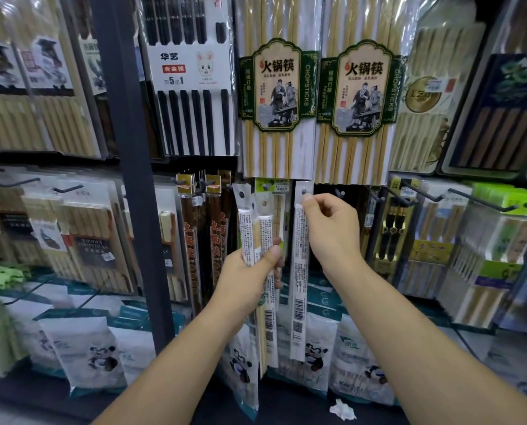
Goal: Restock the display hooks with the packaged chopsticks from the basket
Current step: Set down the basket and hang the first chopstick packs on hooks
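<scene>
Apparently within right grip point(329, 228): top of chopstick packet point(299, 286).

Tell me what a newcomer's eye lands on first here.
Two big green-labelled chopstick packs hang side by side at top centre. Just below them, the right hand pinches the top of a slim white pack, while the left hand grips a bundle of similar packs beside it.

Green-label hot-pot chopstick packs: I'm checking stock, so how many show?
2: the left green-label pack hangs above the left hand; the right green-label pack above the right hand. Others may hide behind.
</scene>
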